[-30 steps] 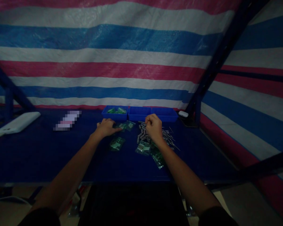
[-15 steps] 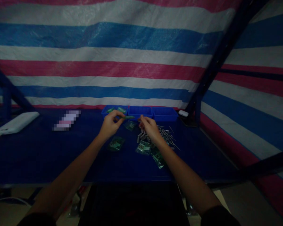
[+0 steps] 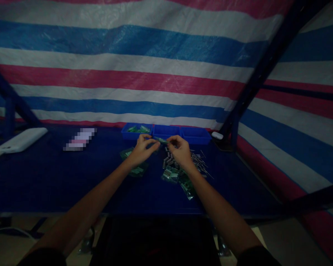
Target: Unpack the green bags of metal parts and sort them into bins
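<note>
My left hand [image 3: 142, 149] and my right hand [image 3: 181, 150] meet above the dark blue table [image 3: 52, 177], both pinching a small green plastic packet [image 3: 161, 140] held between their fingertips. Below the hands lie more small green packets [image 3: 180, 179], a cluster of short metal cylinders [image 3: 168, 160] and a scatter of thin metal pins [image 3: 201, 162]. Another green packet [image 3: 137, 170] lies under my left wrist.
Three blue bins [image 3: 166, 132] stand in a row at the table's back; the left bin holds green packets. A white power bank [image 3: 20, 139] lies far left, a small white object [image 3: 217, 135] by the right frame post. A striped tarp hangs behind.
My left hand lifted a green packet off the table and brought it toward the middle. My right hand rose from the cylinders and took hold of the packet's other end.
</note>
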Demonstrator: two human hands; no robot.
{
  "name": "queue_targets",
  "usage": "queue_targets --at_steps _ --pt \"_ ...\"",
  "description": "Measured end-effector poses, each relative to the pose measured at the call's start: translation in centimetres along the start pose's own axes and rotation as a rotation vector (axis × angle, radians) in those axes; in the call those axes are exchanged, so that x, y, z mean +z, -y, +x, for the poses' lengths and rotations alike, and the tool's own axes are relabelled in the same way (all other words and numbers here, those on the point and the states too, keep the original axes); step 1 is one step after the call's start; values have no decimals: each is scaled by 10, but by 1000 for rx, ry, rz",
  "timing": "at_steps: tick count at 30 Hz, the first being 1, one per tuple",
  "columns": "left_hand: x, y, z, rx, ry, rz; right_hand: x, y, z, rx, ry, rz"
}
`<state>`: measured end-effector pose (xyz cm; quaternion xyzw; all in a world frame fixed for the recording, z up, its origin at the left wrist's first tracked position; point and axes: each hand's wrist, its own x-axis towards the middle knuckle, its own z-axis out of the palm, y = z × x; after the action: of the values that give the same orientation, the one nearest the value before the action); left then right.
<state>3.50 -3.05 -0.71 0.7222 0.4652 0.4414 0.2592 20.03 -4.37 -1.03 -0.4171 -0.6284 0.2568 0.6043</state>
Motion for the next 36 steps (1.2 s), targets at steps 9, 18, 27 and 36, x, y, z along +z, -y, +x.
queue_targets --at_steps 9,18,27,36 --pt "-12 -4 15 -435 -8 -710 0 11 -6 -391 53 -473" --pt "-27 26 25 -350 -136 -45 -73 -18 26 26 -339 -498" --pt "2 -9 -11 392 313 372 -72 -32 21 200 53 -603" --pt "20 -28 -32 522 633 223 -52 -22 14 61 216 -604"
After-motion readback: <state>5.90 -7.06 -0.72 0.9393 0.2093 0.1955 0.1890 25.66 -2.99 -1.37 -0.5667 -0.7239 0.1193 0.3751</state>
